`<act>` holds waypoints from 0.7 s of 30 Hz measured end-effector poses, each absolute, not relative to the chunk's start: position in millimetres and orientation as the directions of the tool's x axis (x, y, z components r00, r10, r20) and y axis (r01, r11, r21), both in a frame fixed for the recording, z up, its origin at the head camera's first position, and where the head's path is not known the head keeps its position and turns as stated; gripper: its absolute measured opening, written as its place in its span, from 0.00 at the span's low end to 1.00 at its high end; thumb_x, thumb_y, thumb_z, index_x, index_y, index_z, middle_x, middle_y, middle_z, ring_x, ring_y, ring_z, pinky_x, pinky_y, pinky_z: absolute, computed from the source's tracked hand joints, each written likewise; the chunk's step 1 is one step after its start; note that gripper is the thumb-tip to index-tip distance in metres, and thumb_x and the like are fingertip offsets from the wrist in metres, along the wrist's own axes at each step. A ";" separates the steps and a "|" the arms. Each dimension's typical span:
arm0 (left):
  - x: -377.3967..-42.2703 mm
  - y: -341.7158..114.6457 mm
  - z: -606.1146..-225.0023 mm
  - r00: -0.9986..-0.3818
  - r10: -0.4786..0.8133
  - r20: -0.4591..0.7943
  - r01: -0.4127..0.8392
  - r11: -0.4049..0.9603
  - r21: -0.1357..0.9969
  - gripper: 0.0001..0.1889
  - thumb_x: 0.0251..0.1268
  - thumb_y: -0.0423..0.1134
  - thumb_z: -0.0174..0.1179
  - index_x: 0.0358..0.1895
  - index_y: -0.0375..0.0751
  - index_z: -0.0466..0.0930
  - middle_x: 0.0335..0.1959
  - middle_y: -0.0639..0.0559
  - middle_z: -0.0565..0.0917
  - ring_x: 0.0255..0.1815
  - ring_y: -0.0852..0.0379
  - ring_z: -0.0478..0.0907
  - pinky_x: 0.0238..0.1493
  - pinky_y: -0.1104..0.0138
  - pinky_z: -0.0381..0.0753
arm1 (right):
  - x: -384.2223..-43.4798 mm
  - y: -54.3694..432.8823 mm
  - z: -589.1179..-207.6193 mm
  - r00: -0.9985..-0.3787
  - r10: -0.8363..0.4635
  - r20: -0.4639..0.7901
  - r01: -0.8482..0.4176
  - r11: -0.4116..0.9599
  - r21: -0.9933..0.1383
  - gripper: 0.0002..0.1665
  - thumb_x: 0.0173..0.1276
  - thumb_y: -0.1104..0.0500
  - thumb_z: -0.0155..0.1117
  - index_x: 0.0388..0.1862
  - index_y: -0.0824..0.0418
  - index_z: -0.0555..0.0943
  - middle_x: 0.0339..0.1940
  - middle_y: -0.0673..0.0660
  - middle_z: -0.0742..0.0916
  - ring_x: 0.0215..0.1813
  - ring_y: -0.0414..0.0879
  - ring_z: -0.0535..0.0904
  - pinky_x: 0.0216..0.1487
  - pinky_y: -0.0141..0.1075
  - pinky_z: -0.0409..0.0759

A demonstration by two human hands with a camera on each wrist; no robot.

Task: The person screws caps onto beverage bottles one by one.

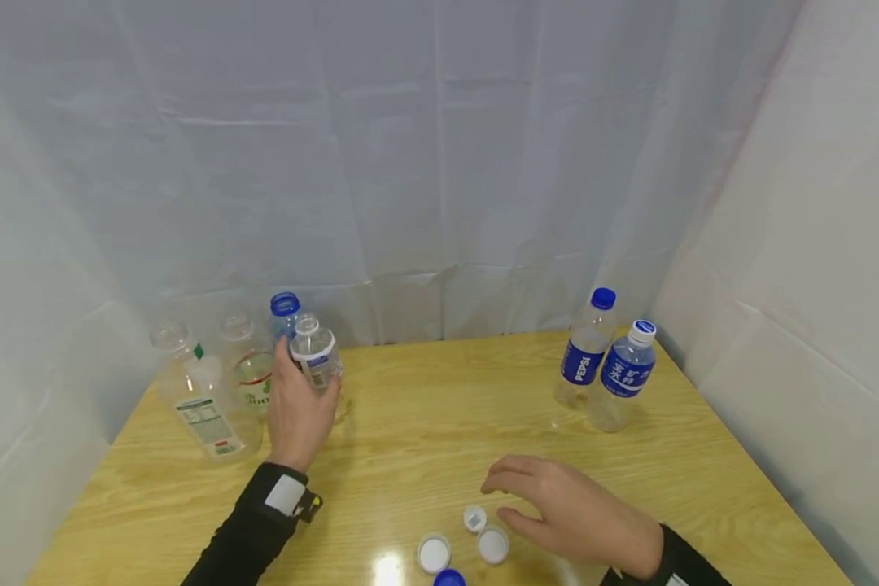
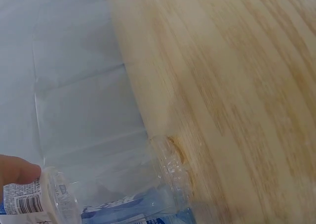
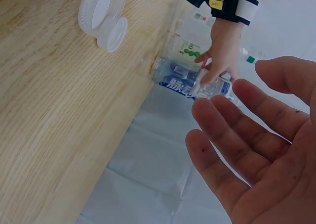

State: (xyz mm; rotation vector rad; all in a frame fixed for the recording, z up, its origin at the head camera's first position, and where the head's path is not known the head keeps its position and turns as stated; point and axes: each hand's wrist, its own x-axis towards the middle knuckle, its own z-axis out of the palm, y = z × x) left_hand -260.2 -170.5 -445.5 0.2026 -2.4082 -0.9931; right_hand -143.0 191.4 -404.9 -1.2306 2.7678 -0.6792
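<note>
At the back left of the table, my left hand point(image 1: 300, 419) grips a clear plastic bottle point(image 1: 321, 358) that has no cap and a pale label band. Its thumb is on the near right side, and part of the fingers is hidden behind the bottle. Close behind stands a blue-tinted bottle point(image 1: 285, 309) with an open mouth. My right hand point(image 1: 567, 505) hovers with relaxed fingers over the front of the table and holds nothing. Beside its thumb lie three white caps point(image 1: 493, 544), with a blue cap point(image 1: 449, 578) at the frame's bottom edge.
Left of my left hand stand a large clear bottle point(image 1: 208, 419) and another clear bottle point(image 1: 254, 374), both uncapped. At the back right are a capped Pepsi bottle point(image 1: 582, 362) and a capped water bottle point(image 1: 625, 370). White sheeting point(image 1: 439, 163) surrounds the wooden table point(image 1: 439, 399).
</note>
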 end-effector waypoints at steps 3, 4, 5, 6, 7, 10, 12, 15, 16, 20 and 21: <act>-259.2 -170.5 -445.4 -0.853 -0.328 0.406 0.055 0.718 0.694 0.53 0.66 0.40 0.69 0.85 0.39 0.42 0.78 0.28 0.65 0.76 0.29 0.67 0.72 0.35 0.70 | -142.6 191.1 -404.8 -0.694 -0.710 0.121 -0.684 0.596 -0.422 0.15 0.76 0.55 0.66 0.59 0.47 0.84 0.58 0.45 0.87 0.59 0.39 0.85 0.58 0.38 0.87; -258.9 -170.5 -445.3 -0.854 -0.328 0.405 0.055 0.717 0.695 0.53 0.65 0.41 0.70 0.85 0.39 0.42 0.78 0.28 0.65 0.76 0.29 0.67 0.72 0.35 0.70 | -142.5 191.2 -404.7 -0.696 -0.708 0.115 -0.679 0.598 -0.427 0.15 0.76 0.55 0.66 0.59 0.47 0.84 0.58 0.45 0.87 0.59 0.39 0.85 0.58 0.38 0.87; -258.5 -170.4 -445.1 -0.854 -0.328 0.404 0.054 0.717 0.695 0.53 0.65 0.41 0.70 0.85 0.40 0.42 0.78 0.29 0.65 0.76 0.30 0.67 0.72 0.35 0.71 | -142.5 191.2 -404.7 -0.698 -0.707 0.111 -0.675 0.599 -0.431 0.15 0.76 0.55 0.66 0.59 0.47 0.84 0.58 0.45 0.87 0.59 0.39 0.85 0.58 0.38 0.87; -258.0 -170.2 -444.7 -0.854 -0.328 0.404 0.054 0.716 0.696 0.53 0.64 0.41 0.70 0.85 0.40 0.43 0.78 0.29 0.66 0.76 0.30 0.68 0.71 0.35 0.71 | -142.5 191.2 -404.8 -0.699 -0.706 0.109 -0.673 0.599 -0.434 0.15 0.76 0.55 0.66 0.59 0.47 0.84 0.58 0.45 0.87 0.59 0.39 0.85 0.58 0.38 0.87; -257.1 -170.3 -444.2 -0.854 -0.328 0.405 0.055 0.716 0.696 0.53 0.64 0.41 0.70 0.85 0.40 0.43 0.77 0.29 0.66 0.75 0.30 0.68 0.71 0.35 0.71 | -142.5 191.0 -404.8 -0.701 -0.705 0.107 -0.670 0.600 -0.438 0.15 0.76 0.55 0.66 0.59 0.47 0.84 0.58 0.45 0.87 0.59 0.39 0.85 0.58 0.38 0.87; -253.7 -169.5 -441.2 -0.847 -0.324 0.421 0.075 0.713 0.697 0.53 0.63 0.41 0.70 0.85 0.39 0.45 0.76 0.29 0.68 0.75 0.31 0.69 0.71 0.36 0.72 | -142.4 190.7 -404.8 -0.700 -0.705 0.111 -0.672 0.598 -0.437 0.15 0.76 0.55 0.66 0.59 0.47 0.84 0.58 0.45 0.87 0.59 0.39 0.85 0.58 0.38 0.87; -249.9 -168.1 -437.7 -0.841 -0.320 0.435 0.094 0.706 0.702 0.52 0.62 0.41 0.70 0.84 0.38 0.46 0.75 0.29 0.70 0.73 0.31 0.70 0.70 0.36 0.72 | -142.4 190.6 -404.8 -0.699 -0.706 0.114 -0.673 0.597 -0.436 0.15 0.76 0.55 0.66 0.59 0.47 0.84 0.58 0.45 0.87 0.59 0.39 0.85 0.59 0.38 0.87; -243.6 -165.6 -431.4 -0.827 -0.306 0.472 0.138 0.703 0.697 0.51 0.61 0.41 0.71 0.83 0.36 0.50 0.72 0.30 0.73 0.70 0.33 0.73 0.69 0.37 0.74 | -142.3 190.2 -404.7 -0.697 -0.707 0.118 -0.677 0.595 -0.433 0.15 0.76 0.55 0.66 0.59 0.47 0.84 0.58 0.44 0.87 0.59 0.39 0.85 0.58 0.38 0.87; -241.1 -164.5 -428.8 -0.822 -0.300 0.484 0.152 0.704 0.694 0.50 0.60 0.41 0.71 0.82 0.36 0.51 0.70 0.30 0.73 0.70 0.33 0.73 0.68 0.38 0.74 | -142.3 189.9 -404.7 -0.694 -0.709 0.122 -0.681 0.592 -0.431 0.15 0.76 0.55 0.66 0.59 0.47 0.84 0.58 0.44 0.87 0.59 0.39 0.85 0.58 0.38 0.87; -231.7 -160.4 -419.9 -0.796 -0.265 0.545 0.211 0.721 0.659 0.47 0.58 0.40 0.71 0.79 0.33 0.57 0.65 0.31 0.74 0.64 0.35 0.74 0.65 0.39 0.75 | -142.2 188.1 -405.2 -0.688 -0.715 0.127 -0.688 0.586 -0.428 0.15 0.76 0.55 0.66 0.59 0.47 0.84 0.58 0.44 0.87 0.59 0.39 0.85 0.58 0.38 0.87; -229.1 -159.3 -417.6 -0.789 -0.255 0.559 0.227 0.725 0.650 0.46 0.58 0.40 0.71 0.78 0.31 0.59 0.63 0.31 0.74 0.62 0.36 0.73 0.63 0.40 0.75 | -142.3 187.7 -405.4 -0.687 -0.716 0.127 -0.689 0.585 -0.428 0.15 0.76 0.55 0.66 0.59 0.47 0.84 0.58 0.44 0.87 0.59 0.39 0.85 0.58 0.38 0.87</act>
